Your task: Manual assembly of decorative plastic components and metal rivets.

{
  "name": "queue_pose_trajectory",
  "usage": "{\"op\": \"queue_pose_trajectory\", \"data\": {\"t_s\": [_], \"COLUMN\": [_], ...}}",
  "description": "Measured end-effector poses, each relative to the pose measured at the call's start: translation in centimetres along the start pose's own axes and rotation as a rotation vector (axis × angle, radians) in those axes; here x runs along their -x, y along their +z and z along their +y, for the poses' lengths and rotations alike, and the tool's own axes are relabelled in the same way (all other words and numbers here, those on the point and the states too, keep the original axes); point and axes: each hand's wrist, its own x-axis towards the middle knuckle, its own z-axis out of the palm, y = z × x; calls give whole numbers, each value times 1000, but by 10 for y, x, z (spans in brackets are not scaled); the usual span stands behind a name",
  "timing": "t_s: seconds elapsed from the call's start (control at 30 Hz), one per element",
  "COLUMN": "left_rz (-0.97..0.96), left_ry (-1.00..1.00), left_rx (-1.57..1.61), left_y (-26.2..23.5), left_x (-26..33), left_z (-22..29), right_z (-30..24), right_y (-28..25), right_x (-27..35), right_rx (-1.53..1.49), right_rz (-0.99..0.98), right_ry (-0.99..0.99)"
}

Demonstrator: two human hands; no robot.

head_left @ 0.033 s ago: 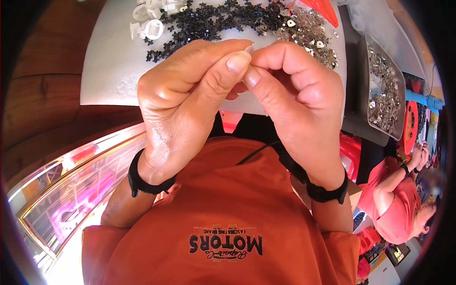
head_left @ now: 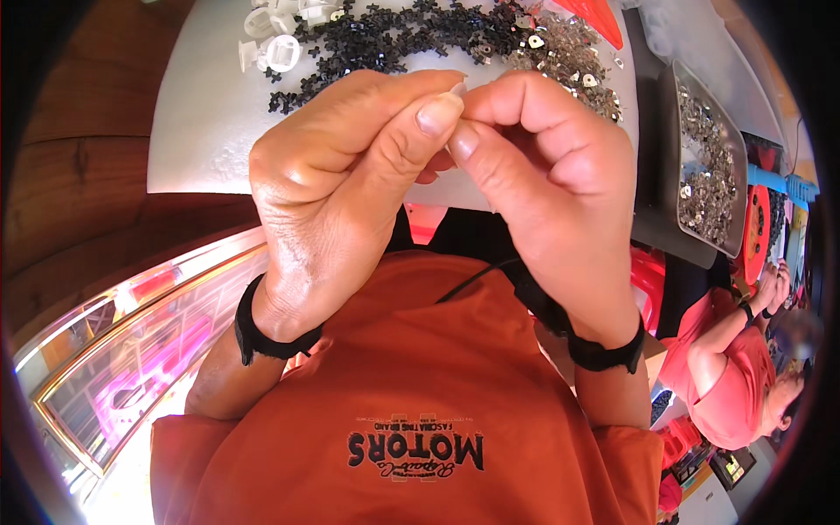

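My left hand (head_left: pixel 337 171) and my right hand (head_left: pixel 560 166) meet in front of my chest, over the near edge of a white work surface (head_left: pixel 206 131). Thumb and forefinger of each are pinched, and the fingertips touch those of the other hand. Whatever sits between them is covered by the fingers; a small pale edge shows at the left fingertip, and I cannot tell if it is a nail or a part. Just beyond the hands lies a heap of small black cross-shaped pieces (head_left: pixel 376 44). Beside it, to the right, small shiny metal pieces (head_left: pixel 569 61) are spread.
White round plastic parts (head_left: pixel 282 54) lie at the far left, and a red object (head_left: pixel 597 19) at the far right. A metal tray (head_left: pixel 742 188) of small metal pieces stands to the right. Farther right, another person (head_left: pixel 722 372) in a red shirt sits with hands together.
Both hands have spread outward very slightly at the wrists. The fingertips keep the same pinch.
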Motion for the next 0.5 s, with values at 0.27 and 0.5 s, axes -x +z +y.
{"op": "queue_pose_trajectory", "data": {"t_s": [0.27, 0.5], "left_rz": [40, 71], "left_ry": [-131, -279], "left_rx": [83, 321], "left_y": [3, -29], "left_x": [-12, -19], "left_z": [14, -4], "right_z": [-23, -18], "right_y": [-11, -54], "right_x": [-10, -15], "right_rx": [-61, 344], "right_rz": [-95, -66], "right_ry": [133, 120]}}
